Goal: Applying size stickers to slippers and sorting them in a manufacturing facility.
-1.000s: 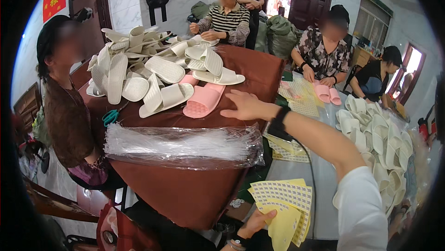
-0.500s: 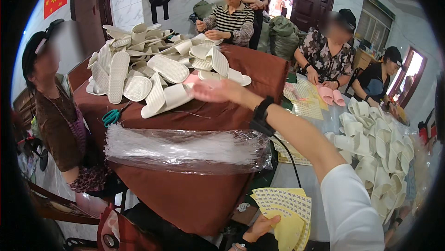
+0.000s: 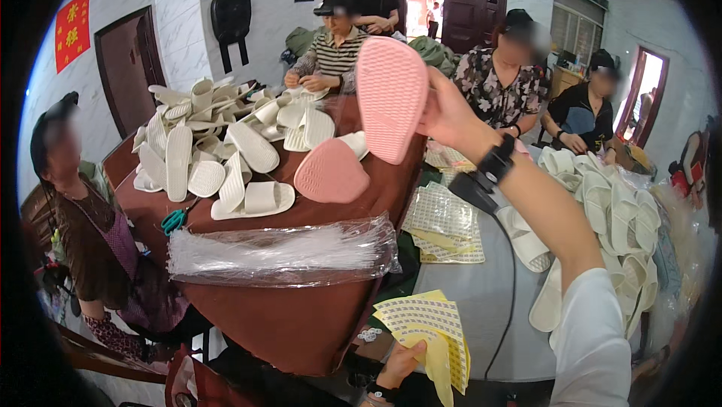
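Note:
My right hand (image 3: 457, 110) is raised over the table's right side, closed on a pink slipper (image 3: 391, 99) whose ridged sole faces me. A second pink slipper (image 3: 331, 170) is beside it, sole showing, over the brown cloth near the white slippers; I cannot tell whether the two are joined. At the lower edge, my left hand (image 3: 406, 362) grips a fan of yellow sticker sheets (image 3: 429, 324). A heap of white slippers (image 3: 218, 129) covers the far left of the table.
A clear bag of thin white strands (image 3: 278, 253) lies on the brown cloth (image 3: 286, 324), with teal-handled scissors (image 3: 177, 219) left of it. More sticker sheets (image 3: 444, 219) and white slippers (image 3: 617, 211) are on the grey table. Several people sit or stand around. A black cable (image 3: 514, 294) runs from my right wrist.
My right hand has lifted a pink slipper up from beside the white pile, and a second pink slipper has come into sight. My left hand still holds the sheets. The view has shifted.

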Motion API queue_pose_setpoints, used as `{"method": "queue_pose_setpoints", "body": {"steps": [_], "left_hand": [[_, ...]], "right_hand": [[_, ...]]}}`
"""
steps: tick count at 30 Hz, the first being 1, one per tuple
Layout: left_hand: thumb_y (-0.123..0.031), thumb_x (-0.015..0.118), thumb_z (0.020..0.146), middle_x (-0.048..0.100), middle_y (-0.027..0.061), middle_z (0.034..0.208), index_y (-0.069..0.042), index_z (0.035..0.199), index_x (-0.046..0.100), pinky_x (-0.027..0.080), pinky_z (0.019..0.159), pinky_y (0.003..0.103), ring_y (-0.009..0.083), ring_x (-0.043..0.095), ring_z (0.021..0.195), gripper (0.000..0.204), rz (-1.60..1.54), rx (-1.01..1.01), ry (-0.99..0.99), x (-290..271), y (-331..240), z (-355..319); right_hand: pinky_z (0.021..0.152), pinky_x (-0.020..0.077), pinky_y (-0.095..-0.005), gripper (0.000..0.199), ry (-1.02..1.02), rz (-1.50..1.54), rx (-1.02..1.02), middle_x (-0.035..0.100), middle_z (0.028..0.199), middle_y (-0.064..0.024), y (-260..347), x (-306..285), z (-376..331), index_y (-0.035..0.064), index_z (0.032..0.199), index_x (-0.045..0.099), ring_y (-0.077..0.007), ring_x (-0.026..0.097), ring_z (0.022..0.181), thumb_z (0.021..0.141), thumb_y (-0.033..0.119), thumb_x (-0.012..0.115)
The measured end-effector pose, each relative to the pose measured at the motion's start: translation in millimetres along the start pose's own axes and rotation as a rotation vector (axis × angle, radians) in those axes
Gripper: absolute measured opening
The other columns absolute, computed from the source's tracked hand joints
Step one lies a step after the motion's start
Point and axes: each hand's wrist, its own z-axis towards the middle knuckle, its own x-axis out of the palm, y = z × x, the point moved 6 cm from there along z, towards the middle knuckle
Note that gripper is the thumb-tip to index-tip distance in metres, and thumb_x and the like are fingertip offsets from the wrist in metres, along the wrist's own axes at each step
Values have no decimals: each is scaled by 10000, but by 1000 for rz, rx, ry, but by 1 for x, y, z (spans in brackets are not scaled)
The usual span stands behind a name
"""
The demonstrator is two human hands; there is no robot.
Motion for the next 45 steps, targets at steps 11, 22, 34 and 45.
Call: {"method": "queue_pose_setpoints", "body": {"steps": [11,22,34,45], "left_hand": [[-113,631,810,542,80,1091,-28,1229,422,442,877,371,218,536,1007,476,55,83,-39,31,-15,2],[-309,445,926,600,107,918,-42,1112,492,530,615,332,231,616,725,328,49,201,56,48,-26,-14],[-57,551,866,522,117,1190,-1,1259,411,416,945,372,231,521,1085,421,215,65,-90,21,-20,-1],[-68,560,859,528,100,1199,-14,1266,415,413,946,362,225,526,1086,435,139,4,-106,7,-17,-2]], "right_hand": [[912,404,-317,380,-408,-344,-103,550,1161,-44,47,-84,-267,54,1255,465,-149,526,1050,918,228,490],[812,474,-262,449,-149,69,517,549,1105,-112,-104,-109,-319,-55,1294,380,-149,568,978,891,102,504],[862,441,-416,592,289,-1917,126,497,1199,-184,-121,-223,-311,45,1247,466,-325,500,1100,736,254,679],[640,470,-364,306,-344,-1301,205,617,860,-165,-159,-187,-314,5,994,591,-277,610,814,774,212,635]]}}
